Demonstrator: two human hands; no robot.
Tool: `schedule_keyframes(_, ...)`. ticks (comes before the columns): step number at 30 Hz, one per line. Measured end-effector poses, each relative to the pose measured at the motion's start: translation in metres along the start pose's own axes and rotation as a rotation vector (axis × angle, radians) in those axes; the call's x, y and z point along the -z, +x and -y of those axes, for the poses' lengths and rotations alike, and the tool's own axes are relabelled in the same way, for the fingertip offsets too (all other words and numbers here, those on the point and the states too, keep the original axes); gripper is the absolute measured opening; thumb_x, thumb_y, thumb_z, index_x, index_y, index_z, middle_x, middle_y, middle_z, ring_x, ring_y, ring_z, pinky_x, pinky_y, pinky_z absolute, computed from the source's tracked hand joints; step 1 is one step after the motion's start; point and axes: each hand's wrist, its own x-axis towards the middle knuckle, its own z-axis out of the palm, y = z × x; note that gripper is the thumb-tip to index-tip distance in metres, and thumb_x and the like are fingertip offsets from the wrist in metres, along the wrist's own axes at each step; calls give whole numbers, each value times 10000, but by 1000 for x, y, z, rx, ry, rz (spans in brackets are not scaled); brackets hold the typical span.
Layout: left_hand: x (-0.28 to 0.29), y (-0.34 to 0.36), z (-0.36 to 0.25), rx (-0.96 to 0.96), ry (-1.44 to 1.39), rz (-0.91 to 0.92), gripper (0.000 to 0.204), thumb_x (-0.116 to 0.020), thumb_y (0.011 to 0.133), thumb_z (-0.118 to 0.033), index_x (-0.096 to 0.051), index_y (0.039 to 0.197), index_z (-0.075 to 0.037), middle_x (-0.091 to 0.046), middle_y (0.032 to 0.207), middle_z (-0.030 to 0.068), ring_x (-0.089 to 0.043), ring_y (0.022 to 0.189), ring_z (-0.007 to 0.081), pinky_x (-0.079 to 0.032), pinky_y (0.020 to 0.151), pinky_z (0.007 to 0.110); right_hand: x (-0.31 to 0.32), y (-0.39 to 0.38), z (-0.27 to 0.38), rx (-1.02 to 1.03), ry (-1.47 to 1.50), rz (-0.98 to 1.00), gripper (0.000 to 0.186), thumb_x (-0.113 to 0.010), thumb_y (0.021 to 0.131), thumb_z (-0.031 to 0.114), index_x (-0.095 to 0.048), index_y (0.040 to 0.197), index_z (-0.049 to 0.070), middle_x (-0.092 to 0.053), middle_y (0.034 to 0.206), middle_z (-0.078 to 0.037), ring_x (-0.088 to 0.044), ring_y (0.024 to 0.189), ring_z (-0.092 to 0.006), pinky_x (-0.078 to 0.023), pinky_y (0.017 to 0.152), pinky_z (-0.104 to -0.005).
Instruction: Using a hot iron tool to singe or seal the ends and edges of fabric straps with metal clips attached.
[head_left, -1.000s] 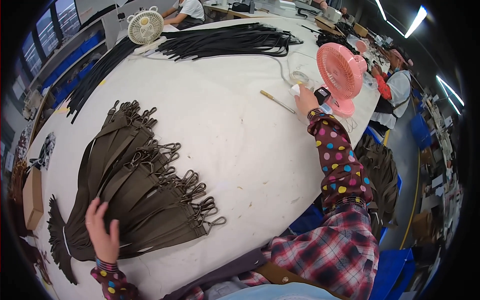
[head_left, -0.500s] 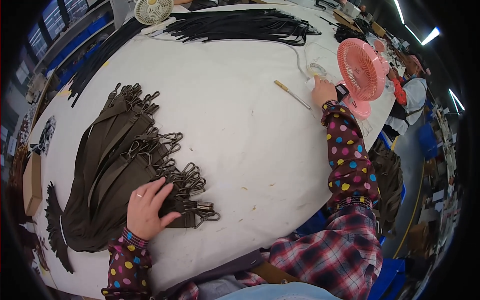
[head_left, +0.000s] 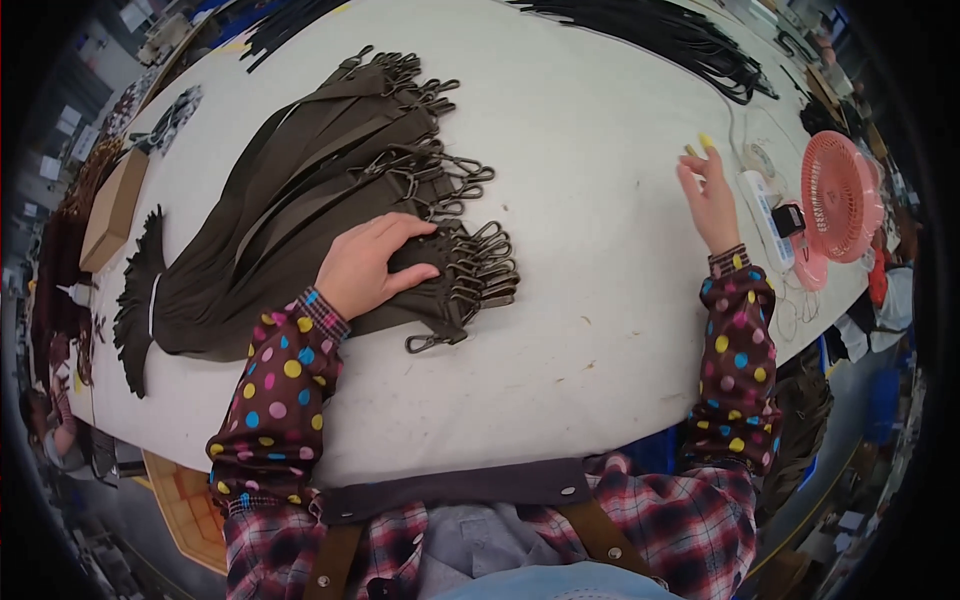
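The left hand (head_left: 370, 262) lies over the bundle of flat, olive-brown webbing straps (head_left: 245, 235) on the left of the white, cloth-like tabletop (head_left: 600, 270), thumb and fingers parted rather than closed around anything. To handle them well, I would press flat near the dark metal loop-shaped clasps (head_left: 484, 258), keeping the bands aligned and lifting any clasp free before pulling (hooked loops could easily snag). The right hand (head_left: 716, 212) is raised well apart from the bundle, a small yellow piece (head_left: 706, 142) at its fingertips; whether it grips that, I cannot tell. The webbing looks matte and pliant, fanning broadly toward the hard, rounded clasps and pinched narrow by a thin white tie (head_left: 153, 305).
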Motion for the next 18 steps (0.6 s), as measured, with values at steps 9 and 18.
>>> schedule_keyframes(9, 14, -22, -3, 42, 18, -48, 308, -643, 807, -188, -577, 1099, -119, -577, 1094, 31, -540, 1002, 227, -412, 877, 342, -87, -126, 207, 727, -28, 536, 773, -654, 763, 474, -369, 1299, -4, -297, 1424, -165, -254, 1335, -343, -244, 1033, -546)
schedule_keyframes(18, 22, -75, -24, 74, 265, 123, 435, -585, 843, -313, -502, 1261, -229, -415, 1352, 47, -395, 1238, 223, -236, 1050, 482, -101, -121, 200, 576, 147, 598, 613, -592, 771, 171, -349, 1308, 4, -414, 1350, -129, -284, 1338, -295, -230, 1041, -550)
